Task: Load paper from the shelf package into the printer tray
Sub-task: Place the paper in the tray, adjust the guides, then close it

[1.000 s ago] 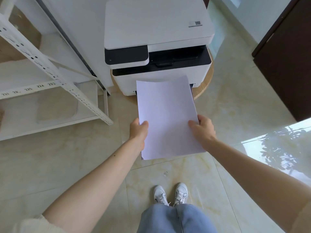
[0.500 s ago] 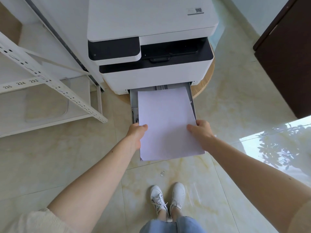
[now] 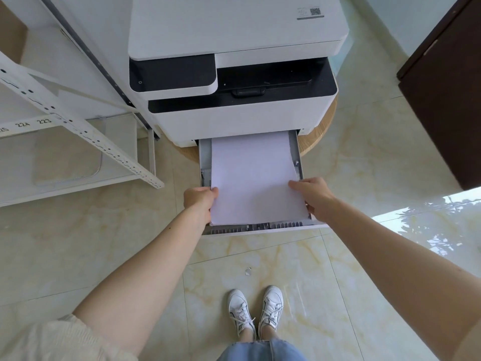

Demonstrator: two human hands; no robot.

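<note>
While both hands grip the paper stack [image 3: 253, 178], it lies in the pulled-out printer tray [image 3: 298, 152], its long axis running straight away from the person toward the printer [image 3: 234, 74]. Its far end reaches the printer's front face and its near end sits just short of the tray's front lip. The left hand [image 3: 199, 200] pinches the near left edge, thumb on top; the right hand [image 3: 313, 195] holds the right edge a little farther forward, fingers curled around the side beside the tray's right wall. The stack looks slightly skewed, its near right corner close to that wall while a strip of grey tray shows along the left. By my reading, the coming move turns on squaring the long axis with the tray's rails and settling the stack flat; neither hand is clearly nearer, as the 2 flank it. After that, both hands let go and the tray is pushed in.
</note>
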